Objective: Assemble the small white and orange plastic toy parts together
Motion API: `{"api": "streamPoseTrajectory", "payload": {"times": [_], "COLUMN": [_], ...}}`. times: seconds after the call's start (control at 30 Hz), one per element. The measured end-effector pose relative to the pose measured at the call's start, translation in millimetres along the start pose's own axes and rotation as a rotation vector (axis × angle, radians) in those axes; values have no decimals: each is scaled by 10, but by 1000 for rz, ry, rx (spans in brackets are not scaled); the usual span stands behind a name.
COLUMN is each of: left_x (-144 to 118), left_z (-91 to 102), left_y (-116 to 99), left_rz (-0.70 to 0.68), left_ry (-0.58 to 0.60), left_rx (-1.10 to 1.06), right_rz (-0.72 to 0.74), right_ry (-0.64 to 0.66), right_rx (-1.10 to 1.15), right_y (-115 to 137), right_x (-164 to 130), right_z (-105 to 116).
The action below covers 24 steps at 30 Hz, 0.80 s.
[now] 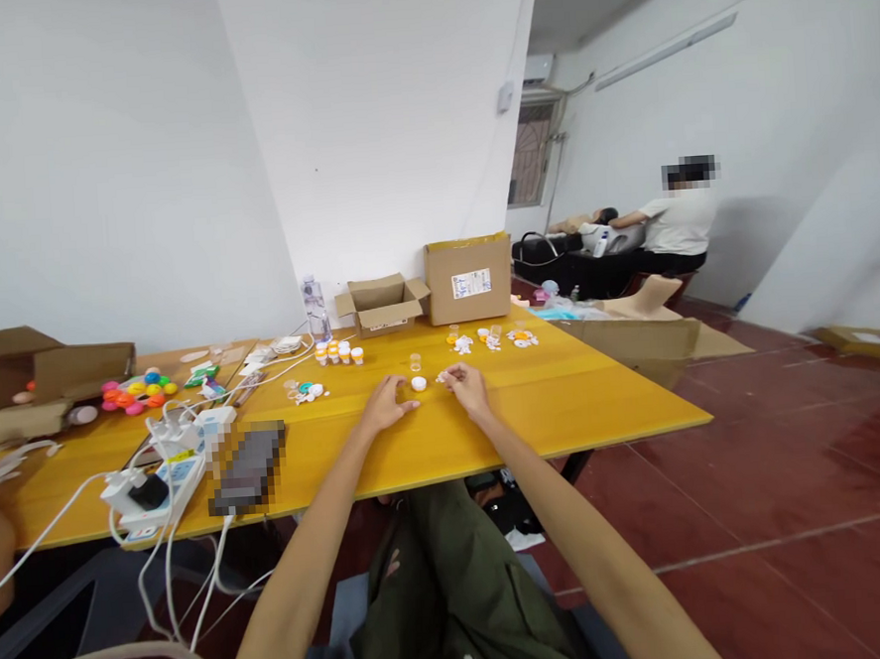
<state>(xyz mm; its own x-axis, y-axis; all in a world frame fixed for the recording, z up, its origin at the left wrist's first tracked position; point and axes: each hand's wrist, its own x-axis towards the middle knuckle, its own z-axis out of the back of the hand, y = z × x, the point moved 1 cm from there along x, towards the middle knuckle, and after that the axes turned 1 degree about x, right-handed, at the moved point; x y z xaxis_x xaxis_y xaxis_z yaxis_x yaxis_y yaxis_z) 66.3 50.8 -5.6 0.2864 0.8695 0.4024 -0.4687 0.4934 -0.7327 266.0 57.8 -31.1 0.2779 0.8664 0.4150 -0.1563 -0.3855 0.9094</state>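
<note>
white cap [418,382] beside flat, empty left hand [386,404] could get knocked; right hand [467,385] pinching a tiny piece [441,376] may drop it.

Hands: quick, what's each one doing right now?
Left hand: open, flat on the table, beside a white cap.
Right hand: pinching something small, too tiny to identify.

The table [564,401] under my hands is smooth, glossy yellow wood. On it: a white plastic cap [418,382], matt cardboard boxes [468,278] behind.
</note>
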Motion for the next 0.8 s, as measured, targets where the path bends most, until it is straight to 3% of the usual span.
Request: {"api": "streamPoseTrajectory", "payload": {"times": [0.23,0.37,0.5,0.8], "left_x": [247,188,102,39], "left_z": [-298,-261,-218,-207], "left_y": [-47,-26,-52,-124], "left_rz": [28,27,12,34], "left_ry": [-48,-15,14,71], "left_rx": [18,-43,-85,-182], "right_rz": [58,208,358,442], "right_ry": [80,75,154,287], "right_rx": [-6,-70,-182,-316], "right_y": [60,162,277,336], "right_x": [0,-83,-175,-251], "right_z": [-109,-123,-159,-157]}}
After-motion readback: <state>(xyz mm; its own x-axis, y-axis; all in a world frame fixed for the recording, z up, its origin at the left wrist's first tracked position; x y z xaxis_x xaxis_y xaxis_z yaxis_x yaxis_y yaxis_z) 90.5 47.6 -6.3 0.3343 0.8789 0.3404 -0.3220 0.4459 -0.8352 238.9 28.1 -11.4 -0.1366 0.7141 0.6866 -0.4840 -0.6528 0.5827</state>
